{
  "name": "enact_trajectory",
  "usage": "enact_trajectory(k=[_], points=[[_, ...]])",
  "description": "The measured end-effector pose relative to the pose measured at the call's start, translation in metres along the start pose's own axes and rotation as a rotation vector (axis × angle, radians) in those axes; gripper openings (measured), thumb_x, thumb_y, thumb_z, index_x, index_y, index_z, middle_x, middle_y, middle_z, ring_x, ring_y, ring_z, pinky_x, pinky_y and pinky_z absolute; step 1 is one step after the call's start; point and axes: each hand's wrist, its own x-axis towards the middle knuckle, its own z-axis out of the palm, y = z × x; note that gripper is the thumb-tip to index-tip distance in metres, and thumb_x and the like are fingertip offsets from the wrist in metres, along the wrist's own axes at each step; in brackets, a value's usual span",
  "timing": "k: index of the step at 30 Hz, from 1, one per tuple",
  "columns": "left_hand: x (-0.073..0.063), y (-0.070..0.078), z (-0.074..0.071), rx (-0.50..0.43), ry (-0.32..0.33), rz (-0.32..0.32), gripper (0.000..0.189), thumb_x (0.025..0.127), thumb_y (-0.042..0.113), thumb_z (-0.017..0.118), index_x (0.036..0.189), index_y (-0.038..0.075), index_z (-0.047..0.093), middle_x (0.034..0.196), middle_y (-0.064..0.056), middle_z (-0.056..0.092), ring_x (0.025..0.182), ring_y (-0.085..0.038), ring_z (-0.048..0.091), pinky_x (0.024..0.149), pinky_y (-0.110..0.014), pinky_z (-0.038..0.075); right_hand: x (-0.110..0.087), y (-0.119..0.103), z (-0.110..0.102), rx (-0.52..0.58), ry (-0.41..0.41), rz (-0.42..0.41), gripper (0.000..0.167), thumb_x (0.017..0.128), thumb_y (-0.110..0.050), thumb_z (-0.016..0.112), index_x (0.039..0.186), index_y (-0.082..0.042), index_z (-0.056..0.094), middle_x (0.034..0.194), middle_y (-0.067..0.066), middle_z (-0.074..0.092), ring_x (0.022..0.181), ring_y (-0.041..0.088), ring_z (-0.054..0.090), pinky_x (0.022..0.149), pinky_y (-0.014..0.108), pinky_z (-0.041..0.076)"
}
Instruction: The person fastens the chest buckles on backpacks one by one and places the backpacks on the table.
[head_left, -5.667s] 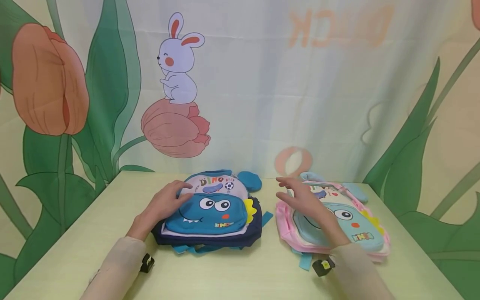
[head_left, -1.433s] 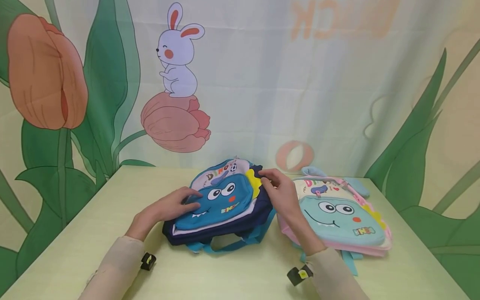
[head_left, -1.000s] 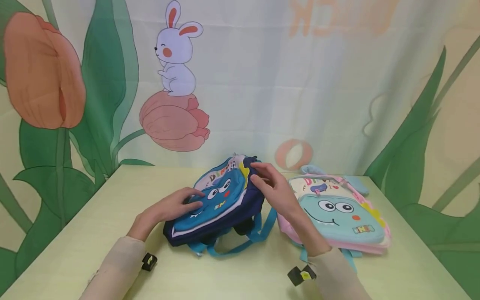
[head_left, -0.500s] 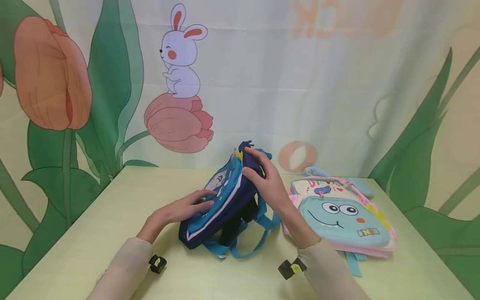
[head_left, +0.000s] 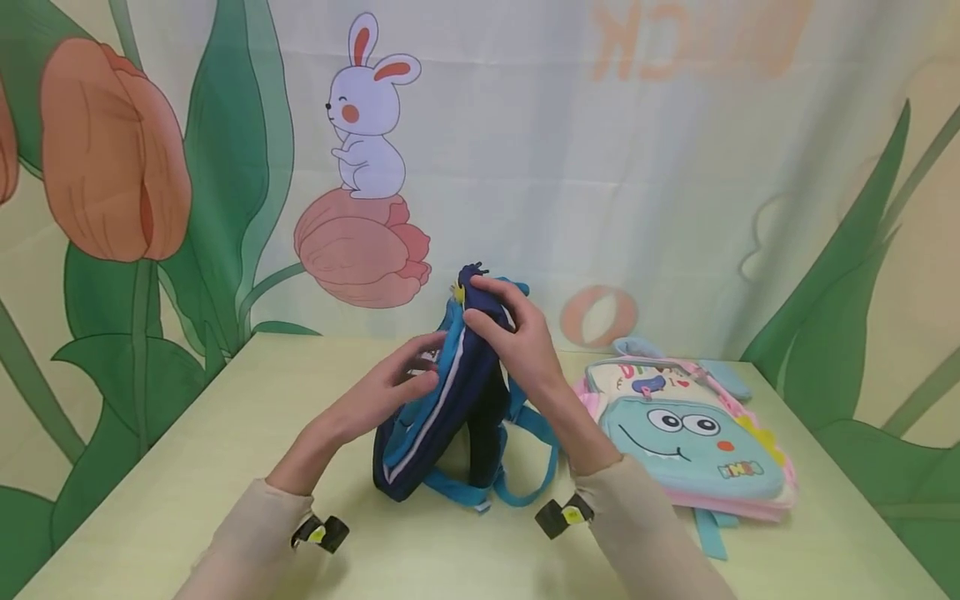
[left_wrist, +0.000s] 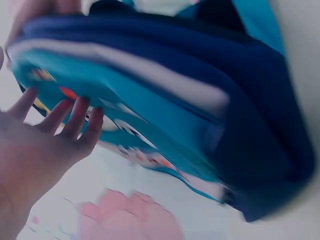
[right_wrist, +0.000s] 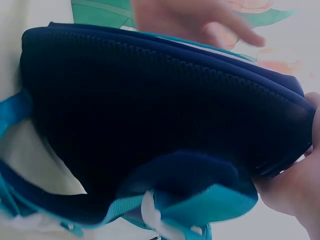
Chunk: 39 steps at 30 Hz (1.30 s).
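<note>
A navy and blue children's backpack with a dinosaur face stands tipped up on one side, its face turned left. My right hand grips its raised upper side between thumb and fingers; in the right wrist view this hand is at the right edge, beside the bag's dark back panel. My left hand is at the bag's front. Its fairly straight fingertips rest against the blue front pocket in the left wrist view. Teal straps hang onto the table.
A pink and mint dinosaur backpack lies face up on the pale table, right of my right arm. Behind the table hangs a curtain printed with a rabbit and tulips.
My right hand has reached the blue backpack and raised its right side, turning it from lying flat to tipped up. The left hand stays at its front. The pink backpack hardly moved.
</note>
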Motion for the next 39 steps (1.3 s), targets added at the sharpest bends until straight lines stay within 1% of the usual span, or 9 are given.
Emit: enact_trajectory(k=[3,7,11,15,19,23,30,33,39], points=[[-0.004,0.019,0.003,0.043,0.069,0.031,0.076,0.092,0.056,0.06,0.155,0.042,0.021,0.161,-0.004,0.027,0.139,-0.037,0.039,0.105,-0.064,0.041,0.002,-0.004,0.006,0.007,-0.003,-0.013,0.043,0.095,-0.031,0.066,0.137,-0.028,0.056,0.145,-0.005,0.051,0.126,0.022,0.054,0.102,0.042,0.051],[-0.008,0.038,0.013,0.219,0.133,0.042,0.096,0.083,0.055,0.073,0.155,0.05,0.01,0.162,0.001,0.022,0.141,-0.032,0.037,0.105,-0.062,0.041,0.005,-0.012,0.014,-0.012,0.016,-0.038,0.041,0.095,-0.031,0.067,0.135,-0.024,0.059,0.141,-0.003,0.052,0.124,0.021,0.054,0.1,0.043,0.052],[-0.007,0.045,0.023,0.431,0.237,0.124,0.11,0.08,0.042,0.082,0.158,0.041,0.004,0.159,-0.003,0.029,0.139,-0.027,0.042,0.106,-0.052,0.046,0.008,-0.017,0.022,-0.034,0.028,-0.069,0.04,0.096,-0.039,0.064,0.132,-0.022,0.06,0.138,-0.004,0.054,0.126,0.017,0.051,0.103,0.045,0.049],[-0.007,0.046,0.027,0.574,0.396,0.166,0.106,0.082,0.028,0.083,0.16,0.031,0.011,0.146,-0.012,0.044,0.125,-0.029,0.055,0.096,-0.046,0.054,0.008,-0.017,0.026,-0.029,-0.032,-0.134,0.055,0.093,-0.058,0.058,0.134,-0.021,0.059,0.141,-0.003,0.052,0.132,0.015,0.045,0.11,0.046,0.043],[-0.008,0.045,0.016,0.527,0.517,0.15,0.088,0.086,0.016,0.076,0.157,0.028,0.025,0.143,-0.012,0.049,0.123,-0.031,0.056,0.096,-0.049,0.053,0.005,-0.017,0.027,0.007,-0.111,-0.202,0.071,0.089,-0.069,0.053,0.138,-0.018,0.054,0.146,-0.001,0.048,0.137,0.014,0.043,0.115,0.044,0.038],[-0.009,0.04,-0.002,0.455,0.603,0.178,0.074,0.089,0.008,0.07,0.153,0.024,0.036,0.146,-0.011,0.049,0.127,-0.031,0.052,0.104,-0.053,0.047,-0.005,-0.02,0.024,-0.012,-0.153,-0.24,0.069,0.091,-0.064,0.055,0.139,-0.016,0.052,0.147,-0.001,0.047,0.139,0.013,0.042,0.118,0.043,0.034],[-0.009,0.035,-0.022,0.317,0.712,0.147,0.065,0.093,0.008,0.064,0.151,0.026,0.04,0.147,-0.009,0.048,0.127,-0.029,0.052,0.104,-0.054,0.047,-0.03,-0.023,0.016,-0.162,-0.111,-0.278,0.035,0.098,-0.02,0.062,0.131,-0.011,0.057,0.128,0.006,0.059,0.12,0.026,0.056,0.099,0.038,0.051],[-0.011,0.033,-0.028,0.275,0.745,0.094,0.064,0.095,0.011,0.063,0.152,0.029,0.039,0.149,-0.009,0.046,0.124,-0.031,0.053,0.099,-0.054,0.05,-0.037,-0.012,0.012,-0.188,-0.084,-0.166,0.03,0.098,-0.02,0.062,0.127,-0.012,0.059,0.123,0.006,0.063,0.113,0.022,0.059,0.092,0.037,0.053],[-0.015,0.033,-0.038,0.239,0.768,0.0,0.063,0.097,0.018,0.06,0.153,0.03,0.035,0.145,-0.009,0.047,0.101,-0.033,0.061,0.081,-0.048,0.058,-0.045,0.026,0.004,-0.104,-0.015,0.172,0.028,0.103,-0.03,0.054,0.125,-0.014,0.059,0.121,0.009,0.063,0.105,0.024,0.062,0.091,0.042,0.055]])
